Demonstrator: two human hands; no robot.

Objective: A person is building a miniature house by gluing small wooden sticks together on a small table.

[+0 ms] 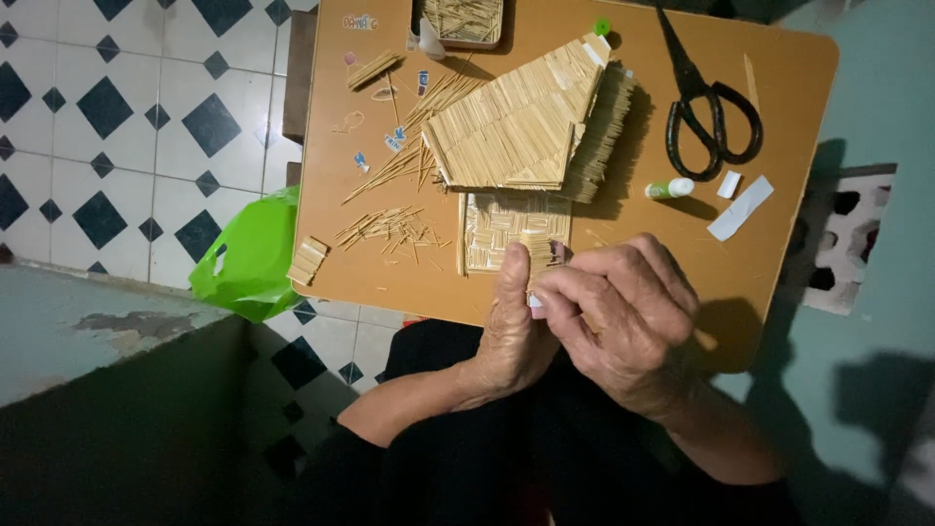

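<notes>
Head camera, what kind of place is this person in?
Probably a room at home used for crafts. A small wooden table holds a little stick house, loose sticks and scissors, over a black-and-white tiled floor.

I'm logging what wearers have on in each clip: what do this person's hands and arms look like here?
Both hands are bare: no gloves, rings or watch show on the left hand or the right hand. The skin is creased and the knuckles stand out. The forearms are bare up to dark, probably black, clothing in the dim light; where the sleeves end is unclear.
</notes>
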